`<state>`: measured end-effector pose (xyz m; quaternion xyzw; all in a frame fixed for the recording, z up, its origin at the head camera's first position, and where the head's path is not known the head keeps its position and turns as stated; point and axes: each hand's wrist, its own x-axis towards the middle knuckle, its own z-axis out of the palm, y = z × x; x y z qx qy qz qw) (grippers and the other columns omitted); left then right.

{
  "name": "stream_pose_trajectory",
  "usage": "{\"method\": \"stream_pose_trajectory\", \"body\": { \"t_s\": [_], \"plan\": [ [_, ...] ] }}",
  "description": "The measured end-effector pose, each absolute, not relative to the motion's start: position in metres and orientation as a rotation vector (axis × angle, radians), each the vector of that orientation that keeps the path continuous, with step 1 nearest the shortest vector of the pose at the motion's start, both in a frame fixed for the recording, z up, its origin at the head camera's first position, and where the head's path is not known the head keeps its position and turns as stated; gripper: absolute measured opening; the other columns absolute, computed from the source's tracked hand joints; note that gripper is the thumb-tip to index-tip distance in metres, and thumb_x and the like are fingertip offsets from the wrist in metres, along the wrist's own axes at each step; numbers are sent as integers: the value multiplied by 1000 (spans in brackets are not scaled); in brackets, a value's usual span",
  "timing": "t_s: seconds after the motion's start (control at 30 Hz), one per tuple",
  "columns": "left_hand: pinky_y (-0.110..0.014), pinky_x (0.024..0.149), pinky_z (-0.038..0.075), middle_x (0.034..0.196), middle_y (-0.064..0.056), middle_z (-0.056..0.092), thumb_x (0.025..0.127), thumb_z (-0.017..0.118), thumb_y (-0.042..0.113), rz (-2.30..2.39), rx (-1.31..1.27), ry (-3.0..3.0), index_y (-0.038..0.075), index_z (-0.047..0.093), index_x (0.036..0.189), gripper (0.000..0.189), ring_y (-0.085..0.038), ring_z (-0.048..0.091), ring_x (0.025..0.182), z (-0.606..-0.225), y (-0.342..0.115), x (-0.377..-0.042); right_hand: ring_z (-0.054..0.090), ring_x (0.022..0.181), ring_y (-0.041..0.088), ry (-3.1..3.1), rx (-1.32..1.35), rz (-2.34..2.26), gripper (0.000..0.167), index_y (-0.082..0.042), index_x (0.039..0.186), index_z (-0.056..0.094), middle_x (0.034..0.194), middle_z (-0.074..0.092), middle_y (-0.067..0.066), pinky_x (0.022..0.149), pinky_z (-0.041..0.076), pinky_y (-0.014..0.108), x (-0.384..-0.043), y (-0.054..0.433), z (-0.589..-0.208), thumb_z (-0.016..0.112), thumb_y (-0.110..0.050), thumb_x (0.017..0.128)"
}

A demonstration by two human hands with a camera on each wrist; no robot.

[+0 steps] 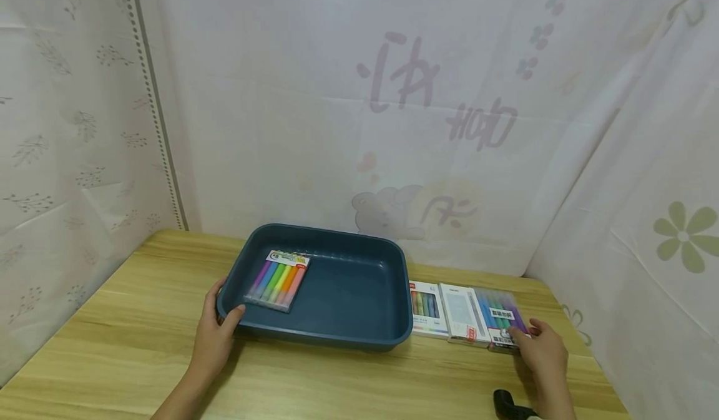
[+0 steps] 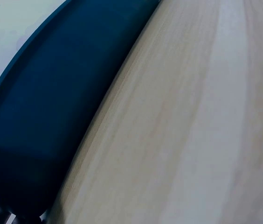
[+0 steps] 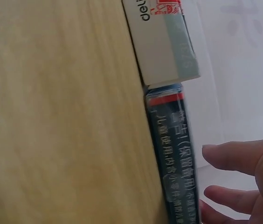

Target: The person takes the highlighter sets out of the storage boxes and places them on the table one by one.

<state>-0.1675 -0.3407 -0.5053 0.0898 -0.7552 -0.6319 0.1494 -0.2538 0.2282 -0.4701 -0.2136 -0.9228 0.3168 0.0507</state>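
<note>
My left hand (image 1: pixel 213 339) grips the near left corner of a dark blue tray (image 1: pixel 337 334), thumb over the rim and fingers against the outside wall. In the left wrist view the tray's side (image 2: pixel 66 98) fills the left. A clear pack of rainbow-coloured markers (image 1: pixel 279 281) lies inside the tray, at its left. Over on the right, my right hand (image 1: pixel 543 351) is at the near right corner of a pack of blue-to-purple pens (image 1: pixel 502 314). In the right wrist view its thumb (image 3: pixel 229 156) and fingers are loosely extended beside the pack's dark printed end (image 3: pixel 173 158).
Left of the pen pack lie a white box (image 1: pixel 465 314) with a red seal and a white pack of coloured pens (image 1: pixel 429 311), lined up beside the tray. All stand on a wooden table (image 1: pixel 314 382). Printed curtains (image 1: pixel 303 126) enclose the back and sides.
</note>
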Motion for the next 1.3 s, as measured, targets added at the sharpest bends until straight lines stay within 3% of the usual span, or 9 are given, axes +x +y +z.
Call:
{"method": "stream_pose_trajectory", "body": {
  "t_s": [0.43,0.6,1.3],
  "plan": [
    [-1,85,41,156,-22,36,104,54,18,-1795,257,-2176,16,20,161,66,10,45,113,-506,-341,-167,43,132,55,-2912,-493,881,70,10,148,37,146,43,37,107,38,62,-251,213,-440,59,-36,99],
    [-1,85,40,156,-21,36,104,54,18,-1785,268,-2186,17,20,161,67,9,45,113,-507,-341,-167,43,134,53,-2959,-435,930,77,6,152,35,151,40,35,105,40,63,-247,202,-425,54,-48,101],
    [-1,85,40,154,-21,40,103,55,18,-1756,263,-2187,16,22,160,66,8,48,109,-508,-341,-168,48,134,50,-3040,-105,983,78,-3,154,37,147,51,27,101,47,59,-224,147,-382,49,-59,101]
  ]
}}
